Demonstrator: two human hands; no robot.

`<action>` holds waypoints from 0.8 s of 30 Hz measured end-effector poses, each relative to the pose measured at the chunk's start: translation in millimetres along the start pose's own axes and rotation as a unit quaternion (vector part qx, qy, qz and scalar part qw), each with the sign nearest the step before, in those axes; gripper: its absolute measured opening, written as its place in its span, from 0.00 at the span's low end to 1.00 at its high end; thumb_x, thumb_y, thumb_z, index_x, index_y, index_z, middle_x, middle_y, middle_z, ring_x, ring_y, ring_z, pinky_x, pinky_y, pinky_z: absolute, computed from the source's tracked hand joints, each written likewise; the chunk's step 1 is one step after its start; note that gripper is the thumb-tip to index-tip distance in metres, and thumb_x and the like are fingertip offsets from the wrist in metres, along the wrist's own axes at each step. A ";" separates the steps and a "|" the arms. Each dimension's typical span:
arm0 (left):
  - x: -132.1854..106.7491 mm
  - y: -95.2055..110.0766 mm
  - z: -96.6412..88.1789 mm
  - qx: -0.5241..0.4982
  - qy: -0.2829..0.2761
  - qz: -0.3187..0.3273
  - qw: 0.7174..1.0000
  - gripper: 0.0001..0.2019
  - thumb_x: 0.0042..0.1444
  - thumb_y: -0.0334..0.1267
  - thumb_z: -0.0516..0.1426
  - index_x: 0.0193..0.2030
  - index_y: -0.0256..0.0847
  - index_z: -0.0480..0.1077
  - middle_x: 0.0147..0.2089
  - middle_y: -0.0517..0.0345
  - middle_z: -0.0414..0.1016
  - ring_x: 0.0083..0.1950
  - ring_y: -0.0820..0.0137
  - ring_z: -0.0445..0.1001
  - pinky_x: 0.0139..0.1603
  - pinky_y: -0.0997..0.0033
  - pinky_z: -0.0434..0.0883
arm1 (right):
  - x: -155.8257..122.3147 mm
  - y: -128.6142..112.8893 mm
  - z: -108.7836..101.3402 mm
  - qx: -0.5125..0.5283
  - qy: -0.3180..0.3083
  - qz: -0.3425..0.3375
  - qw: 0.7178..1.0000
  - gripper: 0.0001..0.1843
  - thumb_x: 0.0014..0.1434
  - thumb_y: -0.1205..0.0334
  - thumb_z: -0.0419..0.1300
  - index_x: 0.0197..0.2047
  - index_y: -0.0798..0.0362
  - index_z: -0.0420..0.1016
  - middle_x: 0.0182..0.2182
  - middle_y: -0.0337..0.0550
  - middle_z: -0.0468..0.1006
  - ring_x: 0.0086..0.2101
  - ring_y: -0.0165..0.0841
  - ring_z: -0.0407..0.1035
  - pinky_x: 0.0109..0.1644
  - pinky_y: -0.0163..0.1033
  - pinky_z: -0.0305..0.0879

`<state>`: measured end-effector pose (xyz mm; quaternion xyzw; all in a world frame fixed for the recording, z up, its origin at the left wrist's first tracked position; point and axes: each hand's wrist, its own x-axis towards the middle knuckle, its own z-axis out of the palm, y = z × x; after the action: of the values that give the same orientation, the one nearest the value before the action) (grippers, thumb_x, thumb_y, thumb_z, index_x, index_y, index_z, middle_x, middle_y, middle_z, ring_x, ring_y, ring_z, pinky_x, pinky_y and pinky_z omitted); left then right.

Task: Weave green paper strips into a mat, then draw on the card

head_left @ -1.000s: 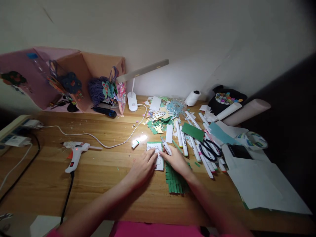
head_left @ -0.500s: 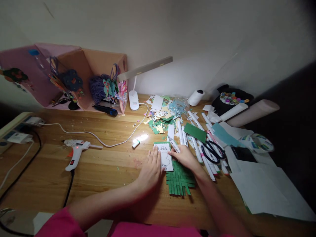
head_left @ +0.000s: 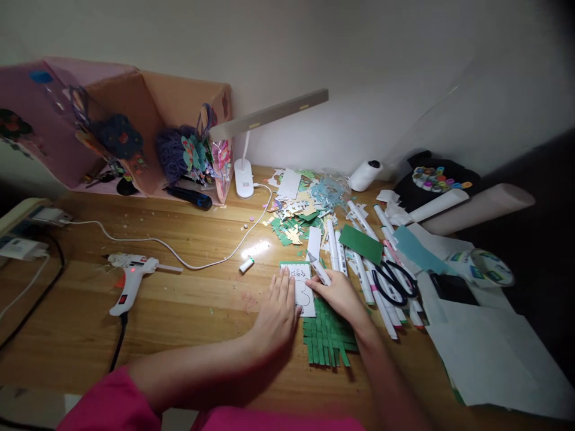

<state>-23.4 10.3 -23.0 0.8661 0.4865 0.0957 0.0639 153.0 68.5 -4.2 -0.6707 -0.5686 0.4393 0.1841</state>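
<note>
Right under the left hand (head_left: 274, 314) and the fingers of the right hand, a small white card (head_left: 304, 297) is lying on the counter (head_left: 188, 311), its black line drawing and writing showing between the two. The left hand is spreading flat, palm down, fingers close together, and it's covering the card's left side. Over on the other side, the right hand (head_left: 339, 293) is gripping a white marker (head_left: 320, 270), narrow around the barrel, with the grey end slanting up and away from the fingers; whether the tip is touching the card, I cannot tell. Just below the right hand, a woven green paper piece (head_left: 327, 341) is sitting partly hidden by hand and card, its loose strips pointing toward the person. Ahead of the left hand, a little marker cap (head_left: 247, 265) is lying on its side, and well off to that hand's left a glue gun (head_left: 130, 287) is resting, a small red light glowing. Beyond both hands, paper scraps (head_left: 294, 215) are heaping up near the lamp (head_left: 244, 178). And to the right of the right hand, dark-handled scissors (head_left: 395, 281) are lying across loose markers (head_left: 363, 278), a green rectangle (head_left: 360, 242) resting just beside them.
</note>
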 end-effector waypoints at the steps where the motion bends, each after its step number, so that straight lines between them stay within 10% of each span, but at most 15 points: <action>1: 0.2 0.0 -0.8 -0.001 -0.001 -0.001 1.000 0.26 0.67 0.40 0.44 0.64 0.19 0.51 0.67 0.25 0.49 0.69 0.48 0.46 0.65 0.49 0.56 | -0.3 -0.7 -0.2 0.000 -0.001 0.000 1.000 0.11 0.49 0.54 0.61 0.25 0.54 0.70 0.19 0.39 0.74 0.23 0.34 0.67 0.28 0.35 0.59; 24: 1.7 0.4 -5.0 -0.008 -0.008 -0.012 1.000 0.30 0.67 0.45 0.43 0.65 0.18 0.49 0.68 0.24 0.46 0.70 0.49 0.43 0.66 0.48 0.51 | -3.5 -2.9 -0.5 -0.019 0.028 -0.015 0.999 0.13 0.48 0.52 0.62 0.25 0.54 0.70 0.20 0.38 0.73 0.24 0.33 0.66 0.29 0.35 0.58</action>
<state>-23.3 11.6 -17.9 0.8602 0.4958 0.0919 0.0759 151.7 66.1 -0.4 -0.6774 -0.5819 0.4062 0.1938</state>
